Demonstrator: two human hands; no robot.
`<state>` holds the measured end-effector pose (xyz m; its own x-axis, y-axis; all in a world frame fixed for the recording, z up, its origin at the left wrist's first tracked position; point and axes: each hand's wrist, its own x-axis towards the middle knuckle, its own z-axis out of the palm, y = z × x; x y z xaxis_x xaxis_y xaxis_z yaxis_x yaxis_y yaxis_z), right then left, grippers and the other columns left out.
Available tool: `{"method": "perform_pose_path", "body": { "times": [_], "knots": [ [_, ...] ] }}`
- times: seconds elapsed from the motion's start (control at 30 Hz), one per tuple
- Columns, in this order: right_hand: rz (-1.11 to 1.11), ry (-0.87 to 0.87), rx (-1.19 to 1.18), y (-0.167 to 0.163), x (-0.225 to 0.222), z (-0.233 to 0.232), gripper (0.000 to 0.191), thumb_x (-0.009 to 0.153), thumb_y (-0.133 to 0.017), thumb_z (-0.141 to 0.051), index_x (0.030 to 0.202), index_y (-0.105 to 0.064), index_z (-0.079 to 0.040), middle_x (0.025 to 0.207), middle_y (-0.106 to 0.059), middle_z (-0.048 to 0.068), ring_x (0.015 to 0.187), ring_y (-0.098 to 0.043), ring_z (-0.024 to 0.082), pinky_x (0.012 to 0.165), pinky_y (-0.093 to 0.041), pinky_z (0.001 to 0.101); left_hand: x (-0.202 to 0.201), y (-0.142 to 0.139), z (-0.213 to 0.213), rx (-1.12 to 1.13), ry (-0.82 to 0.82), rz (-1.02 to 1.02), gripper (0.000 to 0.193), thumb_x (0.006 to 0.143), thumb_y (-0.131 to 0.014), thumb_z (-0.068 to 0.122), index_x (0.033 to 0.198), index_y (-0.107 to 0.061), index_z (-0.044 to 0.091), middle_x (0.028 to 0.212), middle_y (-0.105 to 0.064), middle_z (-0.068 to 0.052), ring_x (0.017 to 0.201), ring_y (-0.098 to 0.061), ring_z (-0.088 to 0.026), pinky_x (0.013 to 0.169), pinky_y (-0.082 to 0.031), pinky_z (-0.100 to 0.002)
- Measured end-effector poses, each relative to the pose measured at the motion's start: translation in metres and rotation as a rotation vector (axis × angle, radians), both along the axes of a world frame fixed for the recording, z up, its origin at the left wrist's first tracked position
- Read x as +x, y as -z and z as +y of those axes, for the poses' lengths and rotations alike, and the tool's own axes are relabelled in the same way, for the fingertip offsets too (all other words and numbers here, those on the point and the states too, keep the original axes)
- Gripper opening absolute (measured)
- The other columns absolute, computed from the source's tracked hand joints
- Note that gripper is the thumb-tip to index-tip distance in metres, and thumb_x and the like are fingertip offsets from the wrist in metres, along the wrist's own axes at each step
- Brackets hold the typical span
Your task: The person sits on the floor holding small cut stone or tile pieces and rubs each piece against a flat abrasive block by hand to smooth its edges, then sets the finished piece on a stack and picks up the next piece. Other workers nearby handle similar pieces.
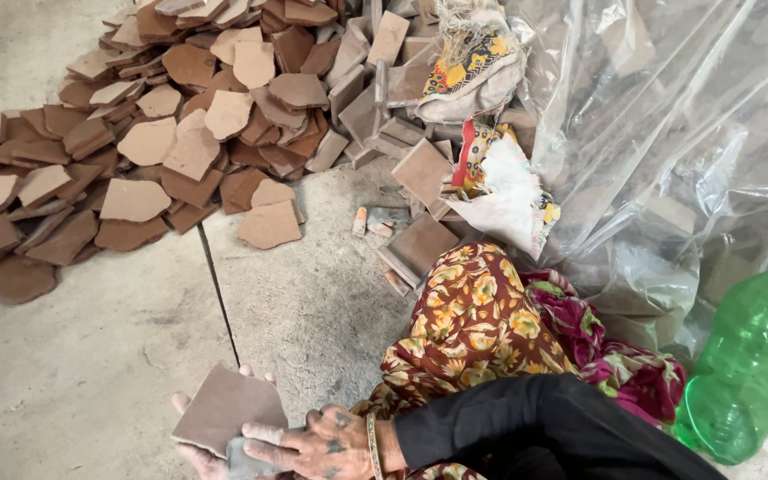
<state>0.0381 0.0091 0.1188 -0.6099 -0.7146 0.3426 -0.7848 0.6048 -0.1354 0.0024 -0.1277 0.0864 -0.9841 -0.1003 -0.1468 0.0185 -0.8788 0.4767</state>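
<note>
Both hands are gripping a flat brown tile piece (227,409) at the near edge: left hand (196,453) cradling it underneath, right hand (317,444) pressing a small grey block (244,462) against it; farther left, broken tiles (180,116) are lying heaped on the concrete floor (91,373)

matt clay tile (227,407), rough concrete floor (91,373)

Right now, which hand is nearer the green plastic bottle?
Right. The right hand lies left of the green bottle; the left hand, under the brown tile, is farther left.
</note>
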Motion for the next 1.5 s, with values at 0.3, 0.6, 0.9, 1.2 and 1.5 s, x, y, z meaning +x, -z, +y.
{"method": "perform_pose_path", "body": {
  "times": [0.3, 0.6, 0.9, 1.2, 1.5],
  "knots": [
    [-0.192, -0.059, 0.172, -0.017, -0.032, -0.008, 0.07, 0.102, -0.048, -0.032, 0.165, -0.032, -0.007, 0.176, -0.028, 0.02, 0.112, -0.057, 0.026, 0.076, -0.054, 0.041, 0.03, 0.028, 0.019, -0.027, -0.07, -0.089, 0.064, 0.093, -0.044, 0.015, 0.157, -0.036, 0.008, 0.148, -0.052, -0.019, 0.128, -0.059, -0.036, 0.104, -0.054, -0.05],
    [-0.011, 0.048, 0.115, -0.044, -0.034, -0.014, 0.082, 0.092, -0.055, -0.051, 0.155, -0.033, -0.004, 0.147, -0.051, 0.019, 0.075, -0.07, 0.028, 0.056, -0.059, 0.0377, 0.005, -0.003, 0.014, 0.289, -0.023, 0.288, 0.061, 0.112, -0.029, 0.051, 0.165, -0.03, 0.021, 0.155, -0.047, -0.019, 0.13, -0.059, -0.039, 0.106, -0.052, -0.052],
    [-0.068, 0.203, 0.151, -0.051, -0.051, -0.014, 0.074, 0.105, -0.044, -0.046, 0.163, -0.026, -0.003, 0.159, -0.043, 0.022, 0.053, -0.064, 0.018, 0.041, -0.051, 0.0287, 0.005, -0.017, 0.009, 0.327, -0.181, 0.16, 0.069, 0.111, -0.033, 0.054, 0.169, -0.029, 0.017, 0.159, -0.045, -0.02, 0.138, -0.054, -0.034, 0.109, -0.057, -0.047],
    [-0.083, 0.13, 0.077, -0.032, -0.069, -0.009, 0.086, 0.1, -0.039, -0.062, 0.162, -0.025, -0.004, 0.157, -0.042, 0.028, 0.058, -0.069, 0.023, 0.042, -0.052, 0.0271, 0.002, -0.015, 0.009, 0.136, -0.194, 0.147, 0.08, 0.101, -0.043, 0.065, 0.165, -0.03, 0.018, 0.161, -0.042, -0.017, 0.142, -0.049, -0.034, 0.119, -0.044, -0.051],
    [-1.015, 0.476, -0.54, -0.007, -0.043, 0.063, 0.08, 0.097, -0.042, -0.064, 0.163, -0.041, -0.019, 0.136, -0.057, 0.028, 0.065, -0.061, 0.016, 0.049, -0.05, 0.024, 0.001, -0.031, -0.012, 0.495, -0.252, 0.361, 0.087, 0.087, -0.079, 0.055, 0.157, -0.039, 0.022, 0.157, -0.047, -0.019, 0.143, -0.046, -0.046, 0.118, -0.041, -0.06]
  ]
}}
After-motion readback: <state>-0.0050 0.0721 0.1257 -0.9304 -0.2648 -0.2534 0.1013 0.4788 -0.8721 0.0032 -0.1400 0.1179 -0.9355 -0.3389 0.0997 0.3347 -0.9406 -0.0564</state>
